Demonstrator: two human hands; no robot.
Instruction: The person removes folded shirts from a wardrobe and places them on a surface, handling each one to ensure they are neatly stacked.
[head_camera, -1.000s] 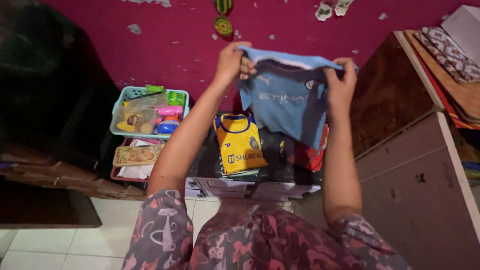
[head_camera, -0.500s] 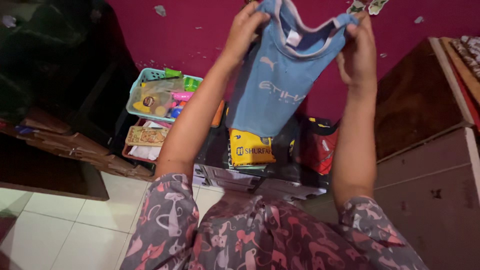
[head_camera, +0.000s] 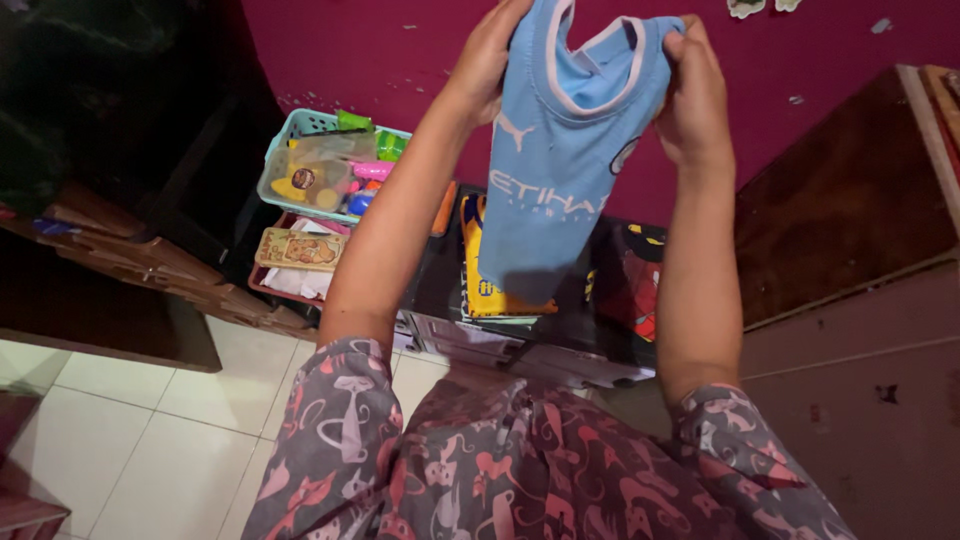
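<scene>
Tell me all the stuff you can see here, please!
shirt: one, light blue, held up in front of the wall by both hands
yellow shirt: one, yellow, folded on the dark box below the blue one
red cloth: one, red with dark marks, right of the yellow shirt
basket: one, pale green, by the wall, full of small bright things
tray: one, reddish, in front of the basket, holding a flat patterned packet
cabinet: one, brown, on the right
wall: one, dark pink, chipped
floor: white tiles
left hand: grips the blue shirt's collar
right hand: grips the collar's other side
</scene>
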